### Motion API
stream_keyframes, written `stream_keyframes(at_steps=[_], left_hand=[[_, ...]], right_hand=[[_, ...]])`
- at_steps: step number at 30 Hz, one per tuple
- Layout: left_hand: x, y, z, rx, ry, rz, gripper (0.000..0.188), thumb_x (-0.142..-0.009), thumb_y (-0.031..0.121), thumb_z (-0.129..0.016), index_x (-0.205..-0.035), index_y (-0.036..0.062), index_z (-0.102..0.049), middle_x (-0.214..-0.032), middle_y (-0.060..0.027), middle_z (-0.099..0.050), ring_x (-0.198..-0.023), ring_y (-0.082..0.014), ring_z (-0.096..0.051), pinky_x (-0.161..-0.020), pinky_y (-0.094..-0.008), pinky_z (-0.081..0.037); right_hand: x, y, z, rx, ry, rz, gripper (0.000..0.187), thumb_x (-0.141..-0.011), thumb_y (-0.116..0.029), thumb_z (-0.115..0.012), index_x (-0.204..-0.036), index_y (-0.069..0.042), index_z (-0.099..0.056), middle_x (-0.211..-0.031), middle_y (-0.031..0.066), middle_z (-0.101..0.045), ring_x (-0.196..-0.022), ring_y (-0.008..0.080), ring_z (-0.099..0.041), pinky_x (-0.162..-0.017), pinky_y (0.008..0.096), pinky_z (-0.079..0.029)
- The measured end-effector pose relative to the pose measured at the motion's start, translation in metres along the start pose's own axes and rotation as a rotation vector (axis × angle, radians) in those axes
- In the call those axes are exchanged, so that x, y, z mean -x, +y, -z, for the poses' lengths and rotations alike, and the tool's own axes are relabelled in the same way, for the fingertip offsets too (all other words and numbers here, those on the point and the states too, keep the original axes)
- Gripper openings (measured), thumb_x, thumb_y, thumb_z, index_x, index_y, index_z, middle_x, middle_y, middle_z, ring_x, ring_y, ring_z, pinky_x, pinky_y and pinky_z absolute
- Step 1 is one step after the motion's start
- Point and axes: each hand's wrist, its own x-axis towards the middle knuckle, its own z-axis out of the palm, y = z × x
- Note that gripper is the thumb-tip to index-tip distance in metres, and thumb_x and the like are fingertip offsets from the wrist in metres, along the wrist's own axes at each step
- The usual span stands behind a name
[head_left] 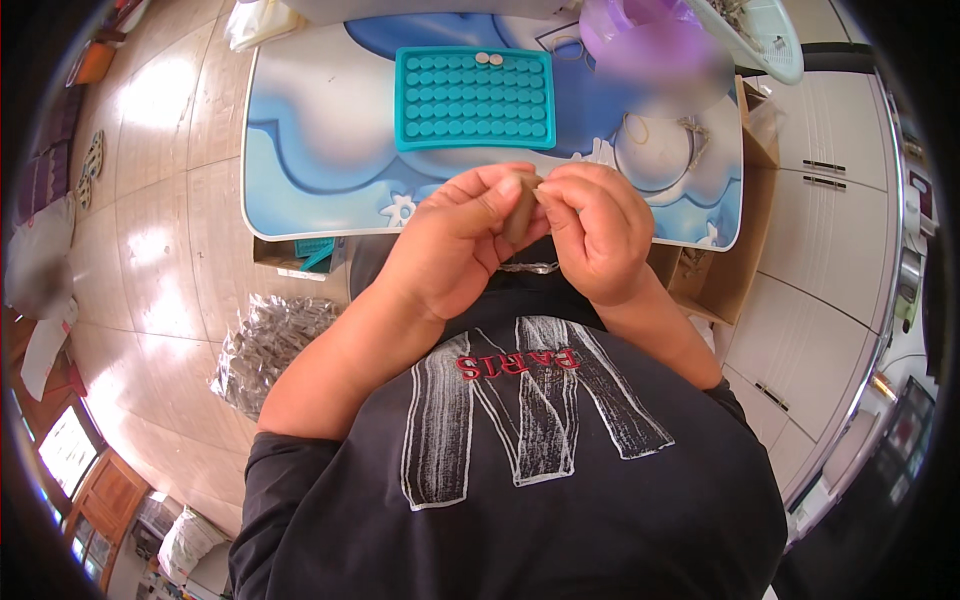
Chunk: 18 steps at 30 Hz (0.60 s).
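Both hands meet in front of my chest, just off the table's near edge. My left hand (458,232) is closed around a small brown, smooth-looking tapered piece (519,212), with thumb and fingers on its sides. Beside it, my right hand (600,225) pinches at the upper end of the same piece; what lies between those fingertips is too small to make out. Beyond the hands, a teal tray (401,130) with rows of round cups lies on the table. Two small whitish discs (489,59) sit at its far edge.
The blue-and-white patterned table (320,190) holds a purple basin (640,40) and a pale green basket (785,60) at the far right. A thin cord loop (690,150) lies nearby. On the floor at left is a clear bag of grey packets (270,345); white cabinets (820,240) stand right.
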Motion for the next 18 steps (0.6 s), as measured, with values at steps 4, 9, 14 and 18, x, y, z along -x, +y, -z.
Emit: stream_keyframes(at_steps=[4,9,14,18], left_hand=[[0.0015,-0.0021,-0.0042,-0.029,0.101,0.004,0.027,-0.095,0.015,-0.047,-0.115,-0.0032,-0.051,-0.094,-0.0080,-0.061,-0.090,-0.0170,-0.061,-0.090,-0.0327,-0.049],[0.0011,-0.0030,-0.0001,0.002,0.101,0.007,0.027,-0.095,0.016,-0.048,-0.115,-0.0029,-0.052,-0.100,-0.0094,-0.061,-0.093,-0.0183,-0.062,-0.090,-0.0334,-0.050],[0.0028,-0.0049,0.0010,0.007,0.089,-0.008,0.027,-0.095,0.016,-0.048,-0.115,-0.0030,-0.052,-0.100,-0.0092,-0.061,-0.093,-0.0183,-0.062,-0.089,-0.0331,-0.050],[0.0033,-0.0060,-0.0006,-0.051,0.090,-0.018,0.027,-0.095,0.015,-0.047,-0.115,-0.0030,-0.052,-0.099,-0.0091,-0.061,-0.092,-0.0178,-0.062,-0.088,-0.0324,-0.050]], right_hand=[[0.0000,-0.0001,0.0017,0.007,-0.011,-0.026,0.015,-0.069,0.001,-0.068,-0.080,-0.001,-0.058,-0.077,0.0118,-0.061,-0.066,0.0273,-0.061,-0.057,0.0333,-0.050],[0.0025,-0.0001,0.0002,0.011,-0.001,0.007,0.015,-0.069,0.000,-0.068,-0.080,-0.002,-0.058,-0.077,0.0114,-0.061,-0.067,0.0276,-0.061,-0.057,0.0333,-0.050],[0.0011,-0.0026,-0.0007,0.021,-0.010,-0.003,0.015,-0.070,0.000,-0.068,-0.080,-0.002,-0.057,-0.077,0.0114,-0.061,-0.067,0.0278,-0.061,-0.057,0.0336,-0.050],[0.0020,-0.0030,0.0003,0.019,-0.016,-0.041,0.015,-0.070,-0.001,-0.068,-0.080,-0.002,-0.056,-0.077,0.0112,-0.061,-0.067,0.0279,-0.061,-0.058,0.0342,-0.050]])
